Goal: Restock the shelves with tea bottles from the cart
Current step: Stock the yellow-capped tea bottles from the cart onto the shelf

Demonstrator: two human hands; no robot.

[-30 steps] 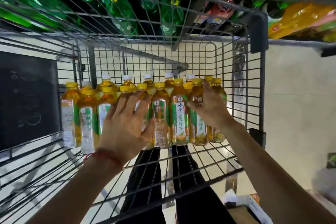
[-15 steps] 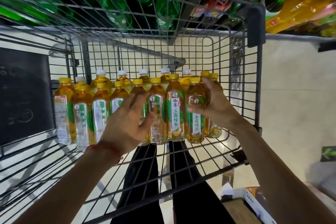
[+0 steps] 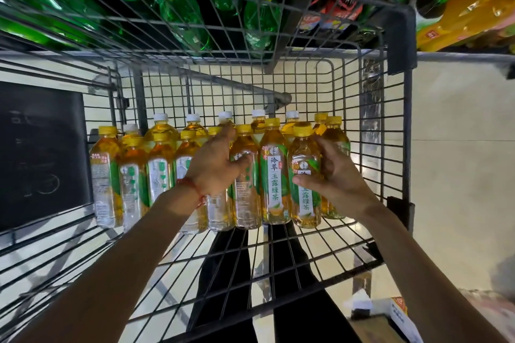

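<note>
While you are leaning over the wire cart [image 3: 399, 125], the tea bottles [image 3: 158, 175] are standing upright in two close rows on its mesh floor, against the far wall. Your right hand [image 3: 337, 178] is wrapping fingers and thumb around the labelled waist of the front bottle [image 3: 305, 159], which is sitting slightly forward of its neighbours. Your left hand [image 3: 213, 167] is curling around a middle bottle [image 3: 220, 211], mostly hiding it. Full of liquid, these are likely feeling fairly heavy, with smooth, slightly yielding plastic. Gripping mid-body over the label, not the cap, is probably giving the surest hold.
</note>
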